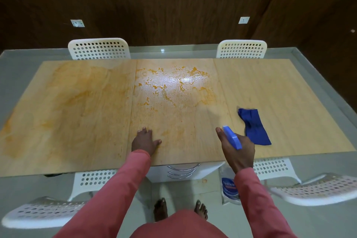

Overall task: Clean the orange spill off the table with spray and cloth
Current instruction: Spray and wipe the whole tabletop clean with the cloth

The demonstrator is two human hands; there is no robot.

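An orange spill (pixel 173 85) spreads wet and beaded over the far middle of the light wooden table (pixel 270 87), with fainter orange smears on the left panel. My right hand (pixel 236 149) grips a spray bottle with a blue nozzle (pixel 231 136) pointing toward the spill; its clear body (pixel 229 187) hangs below the table's near edge. A faint mist shows ahead of the nozzle. My left hand (pixel 145 141) rests flat on the table near the front edge. A folded blue cloth (pixel 254 126) lies on the table just right of my right hand.
White perforated chairs stand at the far side (pixel 99 48) (pixel 241 49) and near side (pixel 40 210) (pixel 316 189). White drawers (pixel 183 172) sit under the table. Dark wood wall panels with sockets rise behind. My bare feet stand on the grey floor.
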